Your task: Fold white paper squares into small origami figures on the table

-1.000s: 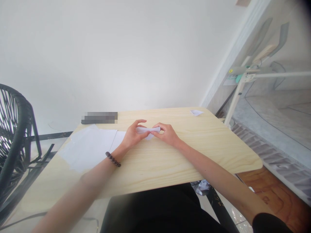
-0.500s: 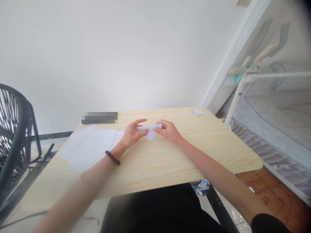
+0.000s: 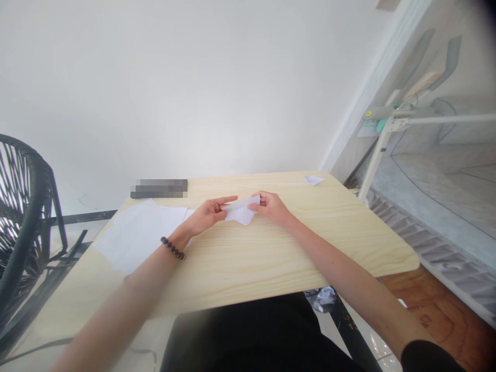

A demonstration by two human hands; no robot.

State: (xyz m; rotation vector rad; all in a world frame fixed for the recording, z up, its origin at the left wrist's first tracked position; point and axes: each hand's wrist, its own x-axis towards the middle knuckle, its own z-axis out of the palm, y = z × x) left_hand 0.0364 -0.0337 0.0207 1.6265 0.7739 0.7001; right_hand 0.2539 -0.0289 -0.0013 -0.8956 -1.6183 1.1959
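Observation:
A small folded sheet of white paper (image 3: pixel 241 211) is held up between my two hands over the middle of the table. My left hand (image 3: pixel 208 213) pinches its left end between thumb and fingers, with the index finger stretched out above it. At the right end, the thumb and fingers of my right hand (image 3: pixel 270 206) are closed on the paper. A flap points down toward me between the hands. Several loose white sheets (image 3: pixel 141 235) lie spread on the table to the left, partly behind my left forearm.
The light wooden table (image 3: pixel 248 274) stands against a white wall. A small folded paper piece (image 3: pixel 313 180) lies at its far right corner. A dark, blurred-out object (image 3: pixel 158 188) rests at the back left. A black woven chair (image 3: pixel 29 206) is at the left.
My left hand has shifted slightly left and its index finger has straightened. The paper's folded strip now looks wider and more opened, with more of its face showing. My right hand has barely moved.

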